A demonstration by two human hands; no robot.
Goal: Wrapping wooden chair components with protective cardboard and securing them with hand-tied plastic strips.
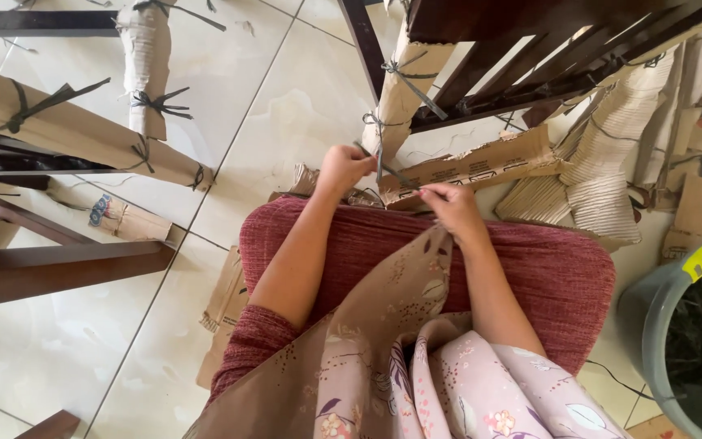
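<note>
Pale floor tiles (286, 106) carry a cardboard-wrapped chair leg (400, 93), where the left hand (343, 168) and right hand (448, 203) each pinch an end of grey strap (387, 169) that could slip loose, with cardboard scraps (481, 167) and a bin (692, 341) crowding the right edge.

Glossy tile floor (286, 122) bears cardboard scraps (225, 301), perhaps torn.
</note>
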